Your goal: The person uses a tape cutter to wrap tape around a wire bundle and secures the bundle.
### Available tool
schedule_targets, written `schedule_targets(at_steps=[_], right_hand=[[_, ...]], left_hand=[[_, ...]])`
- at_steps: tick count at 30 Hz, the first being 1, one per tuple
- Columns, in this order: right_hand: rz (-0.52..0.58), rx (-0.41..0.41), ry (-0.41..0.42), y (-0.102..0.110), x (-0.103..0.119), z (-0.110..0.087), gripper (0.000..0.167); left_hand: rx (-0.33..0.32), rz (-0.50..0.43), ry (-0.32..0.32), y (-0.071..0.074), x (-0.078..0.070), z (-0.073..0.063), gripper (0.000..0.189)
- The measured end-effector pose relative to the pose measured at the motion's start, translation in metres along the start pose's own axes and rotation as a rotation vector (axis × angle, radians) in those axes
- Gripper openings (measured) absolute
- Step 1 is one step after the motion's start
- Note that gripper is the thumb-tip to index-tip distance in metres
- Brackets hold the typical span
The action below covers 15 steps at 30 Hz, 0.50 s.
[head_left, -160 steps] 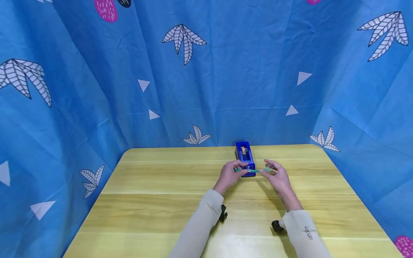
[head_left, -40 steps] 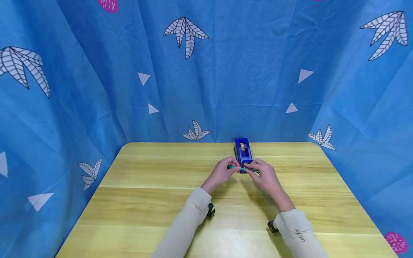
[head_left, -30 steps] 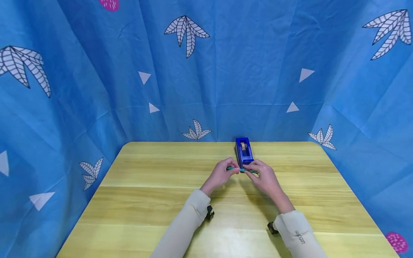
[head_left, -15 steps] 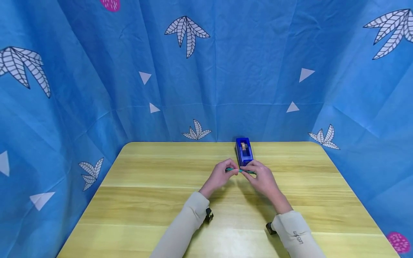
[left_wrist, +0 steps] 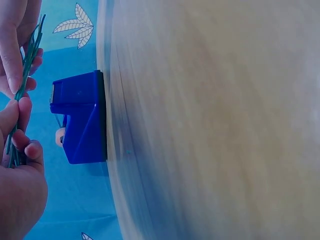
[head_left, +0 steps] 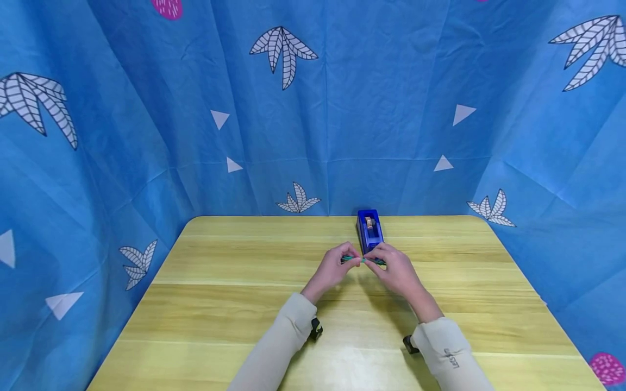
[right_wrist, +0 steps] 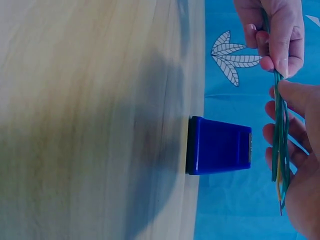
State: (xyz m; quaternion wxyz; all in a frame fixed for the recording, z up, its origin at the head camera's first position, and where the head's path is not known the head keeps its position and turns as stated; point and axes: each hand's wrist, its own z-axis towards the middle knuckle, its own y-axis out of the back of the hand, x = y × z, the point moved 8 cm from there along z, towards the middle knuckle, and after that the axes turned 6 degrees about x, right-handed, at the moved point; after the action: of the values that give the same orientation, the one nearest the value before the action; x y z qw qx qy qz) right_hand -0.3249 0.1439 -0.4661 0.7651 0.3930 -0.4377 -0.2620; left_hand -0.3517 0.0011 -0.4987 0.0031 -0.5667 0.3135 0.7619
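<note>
A bundle of thin green wire-like strands (right_wrist: 281, 125), with a yellow-orange one among them, spans both hands above the table. My left hand (head_left: 337, 266) pinches it between thumb and fingers, its left end lying over the palm. Right beside it, my right hand (head_left: 395, 271) pinches the bundle too, the two sets of fingertips almost meeting at the middle. In the right wrist view the loose ends run along the right palm. Just behind the hands stands a blue tape dispenser (head_left: 370, 231) holding a small roll of tape (head_left: 369, 222); the right fingers overlap its front in the head view.
The wooden table (head_left: 235, 304) has rounded far corners. A blue patterned curtain (head_left: 381, 108) hangs behind and on both sides of it. Black wrist cameras sit under both pale sleeves (head_left: 279, 336).
Compared with the oldest frame, the hands have come together along the bundle, hiding its middle. Over the last second the right fingertips have shifted slightly left toward the left ones; both keep their pinch.
</note>
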Motion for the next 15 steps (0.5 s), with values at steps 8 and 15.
schedule_targets(at_steps=[8, 15], right_hand=[[0.013, 0.085, -0.04, -0.0027, -0.0014, 0.0029, 0.011], [0.039, 0.153, -0.057, -0.0061, 0.0, 0.005, 0.012]], left_hand=[[-0.009, 0.022, -0.016, 0.0004, -0.0007, -0.001, 0.009], [-0.013, 0.015, -0.018, 0.0014, -0.0026, -0.0027, 0.009]])
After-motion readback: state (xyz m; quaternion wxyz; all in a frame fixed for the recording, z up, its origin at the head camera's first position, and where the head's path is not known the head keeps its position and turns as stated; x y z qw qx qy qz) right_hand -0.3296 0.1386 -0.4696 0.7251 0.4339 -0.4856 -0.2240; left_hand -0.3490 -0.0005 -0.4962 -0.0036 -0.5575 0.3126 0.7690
